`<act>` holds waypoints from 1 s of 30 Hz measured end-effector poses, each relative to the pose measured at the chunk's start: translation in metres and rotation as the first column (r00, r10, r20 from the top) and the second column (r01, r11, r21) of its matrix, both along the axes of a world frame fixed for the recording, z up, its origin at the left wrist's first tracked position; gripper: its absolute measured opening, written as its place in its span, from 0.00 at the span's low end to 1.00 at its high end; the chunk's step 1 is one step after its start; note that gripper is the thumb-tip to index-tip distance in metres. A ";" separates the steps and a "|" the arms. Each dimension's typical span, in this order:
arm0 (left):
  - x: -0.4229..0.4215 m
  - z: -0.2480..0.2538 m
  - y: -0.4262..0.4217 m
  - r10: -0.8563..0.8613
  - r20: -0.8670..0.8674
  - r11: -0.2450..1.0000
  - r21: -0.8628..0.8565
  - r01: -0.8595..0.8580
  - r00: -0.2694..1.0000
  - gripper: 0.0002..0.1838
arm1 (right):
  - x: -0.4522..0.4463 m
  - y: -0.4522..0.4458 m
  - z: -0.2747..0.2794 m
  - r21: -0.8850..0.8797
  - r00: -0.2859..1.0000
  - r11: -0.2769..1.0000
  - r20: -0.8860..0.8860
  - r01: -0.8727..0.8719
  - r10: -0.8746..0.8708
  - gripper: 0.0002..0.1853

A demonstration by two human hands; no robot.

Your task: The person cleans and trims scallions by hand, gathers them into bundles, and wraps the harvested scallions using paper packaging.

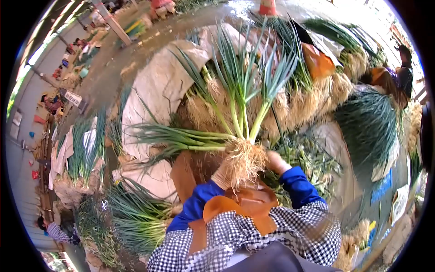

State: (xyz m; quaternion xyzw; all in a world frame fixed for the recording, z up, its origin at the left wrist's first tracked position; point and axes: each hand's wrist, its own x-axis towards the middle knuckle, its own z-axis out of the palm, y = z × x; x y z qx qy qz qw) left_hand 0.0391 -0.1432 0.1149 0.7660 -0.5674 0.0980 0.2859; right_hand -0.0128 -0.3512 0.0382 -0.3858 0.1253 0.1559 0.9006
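A bunch of green onions [244, 122] with long green leaves and pale stems fans out in front of me, its tangle of roots [247, 158] toward my chest. My left hand [222, 176] is closed at the root end, and the roots cover most of its fingers. Just right of the roots, my right hand [275, 162] is curled close to the stem bases; what its fingers hold, if anything, is hidden. Below the hands lies a brown apron [253, 199], worn over a checked top with blue sleeves.
More green onions [140, 213] lie at my left, and others [312, 97] are stacked ahead, partly under pale sheets [158, 90]. Loose leaf trimmings [312, 163] cover the floor at right. A big leafy pile [367, 122] is farther right, near another person [401, 81].
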 end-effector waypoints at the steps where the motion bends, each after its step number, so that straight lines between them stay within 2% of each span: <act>1: 0.001 -0.011 -0.004 0.001 -0.034 1.000 0.005 -0.001 0.999 0.24 | -0.012 0.002 0.016 -0.095 0.995 0.995 0.097 0.018 -0.008 0.21; 2: 0.003 -0.030 -0.002 -0.235 -0.768 0.966 -0.252 0.057 0.596 0.22 | -0.015 0.009 0.019 -0.175 0.990 0.983 0.137 0.050 -0.026 0.20; 3: 0.013 -0.047 0.002 -0.466 -0.859 0.885 -0.451 -0.117 -0.211 0.21 | -0.010 0.017 0.004 -0.264 0.981 0.964 0.192 0.037 0.015 0.22; 4: 0.017 -0.043 0.008 -0.534 -0.267 0.811 -0.432 -0.395 -0.802 0.20 | -0.003 0.035 0.019 -0.351 0.967 0.936 0.248 0.027 0.065 0.23; 5: 0.022 -0.038 0.022 -0.503 -0.340 0.845 -0.388 -0.369 -0.794 0.20 | -0.019 0.050 0.039 -0.165 0.992 0.986 0.119 -0.015 0.035 0.22; 6: 0.007 0.033 0.020 -0.500 -0.469 0.864 -0.212 -0.456 -0.728 0.17 | -0.022 0.052 0.052 -0.503 0.937 0.861 0.261 -0.074 0.233 0.19; 8: 0.015 0.068 0.044 -0.498 -0.647 0.850 -0.231 -0.473 -0.578 0.17 | -0.039 0.031 0.084 -0.668 0.840 0.723 0.281 -0.176 0.464 0.18; 9: 0.020 0.081 0.059 -0.503 -0.709 0.837 -0.256 -0.484 -0.495 0.17 | -0.047 0.019 0.079 -0.664 0.823 0.720 0.283 -0.203 0.493 0.18; 12: 0.033 0.120 0.105 -0.482 -0.849 0.783 -0.306 -0.542 -0.217 0.17 | -0.065 -0.022 0.057 -0.605 0.975 0.795 0.146 -0.044 0.166 0.15; 14: 0.034 0.150 0.142 -0.433 -0.901 0.734 -0.329 -0.595 -0.036 0.17 | -0.057 -0.033 0.034 -0.899 0.972 0.378 -0.172 -0.220 0.159 0.15; 16: 0.028 0.179 0.179 -0.356 -0.927 0.681 -0.344 -0.647 0.118 0.17 | -0.051 -0.035 -0.015 -0.898 0.987 0.408 -0.153 -0.162 0.055 0.17; 17: 0.023 0.192 0.199 -0.315 -0.931 0.648 -0.352 -0.676 0.183 0.17 | -0.042 -0.030 -0.027 -0.908 0.981 0.374 -0.154 -0.187 0.116 0.18; 18: 0.018 0.203 0.217 -0.274 -0.932 0.612 -0.359 -0.705 0.237 0.17 | -0.033 -0.020 -0.019 -0.917 0.954 0.287 -0.226 -0.276 0.196 0.17; 20: 0.006 0.218 0.250 -0.189 -0.930 0.537 -0.367 -0.760 0.315 0.17 | -0.012 -0.019 -0.063 -0.970 0.935 0.218 -0.024 -0.107 0.354 0.17; 21: 0.000 0.225 0.266 -0.151 -0.927 0.498 -0.372 -0.783 0.344 0.17 | 0.004 -0.009 -0.055 -0.999 0.868 -0.049 -0.012 0.013 0.496 0.16; 22: -0.009 0.231 0.283 -0.116 -0.922 0.462 -0.379 -0.802 0.369 0.17 | 0.022 0.008 -0.030 -0.941 0.783 -0.281 -0.029 0.189 0.621 0.15; 23: -0.017 0.235 0.298 -0.081 -0.919 0.426 -0.381 -0.821 0.385 0.17 | 0.041 0.036 0.003 -0.918 0.745 -0.279 0.024 0.280 0.667 0.13; 24: -0.024 0.239 0.311 -0.055 -0.918 0.393 -0.382 -0.837 0.393 0.17 | 0.058 0.089 0.069 -0.931 0.730 -0.053 0.248 0.362 0.636 0.12; 25: -0.031 0.241 0.324 -0.019 -0.916 0.364 -0.378 -0.851 0.400 0.17 | 0.067 0.139 0.137 -0.894 0.664 0.244 0.444 0.376 0.602 0.15; 26: -0.041 0.244 0.334 0.009 -0.914 0.334 -0.379 -0.863 0.405 0.17 | 0.078 0.187 0.187 -0.658 0.315 0.392 0.694 0.643 0.648 0.21; 27: -0.047 0.245 0.346 0.024 -0.915 0.302 -0.378 -0.875 0.403 0.17 | 0.089 0.229 0.222 -0.582 0.101 0.470 0.692 0.663 0.714 0.26; 28: -0.053 0.247 0.356 0.052 -0.913 0.277 -0.376 -0.884 0.405 0.17 | 0.095 0.275 0.249 -0.440 -0.079 0.534 0.715 0.722 0.695 0.22; 30: -0.068 0.250 0.376 0.099 -0.908 0.222 -0.378 -0.899 0.406 0.17 | 0.118 0.371 0.266 -0.195 -0.348 0.578 0.634 0.793 0.691 0.17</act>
